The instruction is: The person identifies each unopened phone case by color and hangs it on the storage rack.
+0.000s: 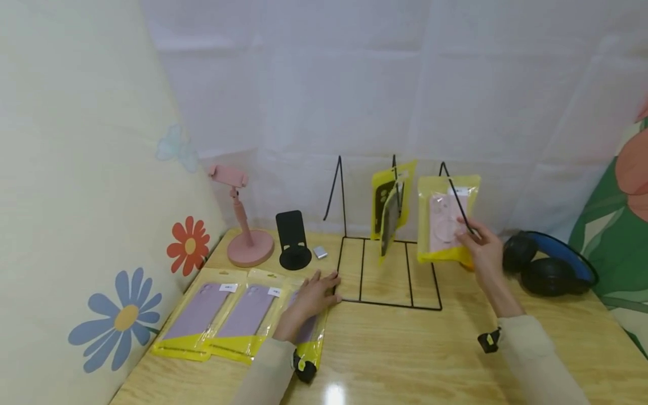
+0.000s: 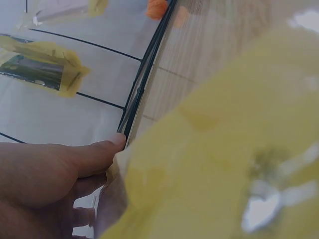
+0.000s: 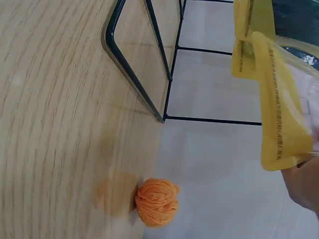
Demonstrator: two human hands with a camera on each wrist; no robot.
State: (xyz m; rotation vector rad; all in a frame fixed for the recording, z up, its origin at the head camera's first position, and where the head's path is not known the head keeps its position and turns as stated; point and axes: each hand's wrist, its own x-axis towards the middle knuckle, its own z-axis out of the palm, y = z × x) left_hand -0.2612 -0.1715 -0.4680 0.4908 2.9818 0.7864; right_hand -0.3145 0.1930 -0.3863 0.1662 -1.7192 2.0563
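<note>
My right hand (image 1: 483,247) pinches the lower right side of a bagged pink phone case (image 1: 445,222) in a clear and yellow pouch. The pouch sits at the right arm of a black wire rack (image 1: 392,304); whether its hole is threaded on the arm, I cannot tell. Two more pouches with dark phone cases (image 1: 379,205) hang from the middle arm. At the rack's left front corner, my left hand (image 1: 313,297) holds the base wire, thumb (image 2: 112,144) against it. Beneath that hand lie bagged purple phone cases (image 1: 248,312), the nearest partly covered by it.
A pink phone stand (image 1: 250,247), a black phone stand (image 1: 291,230) and a small silver block (image 1: 320,252) stand back left. Black headphones (image 1: 549,275) lie at the right, and an orange yarn ball (image 3: 157,201) rests beside the rack. A white cloth hangs behind.
</note>
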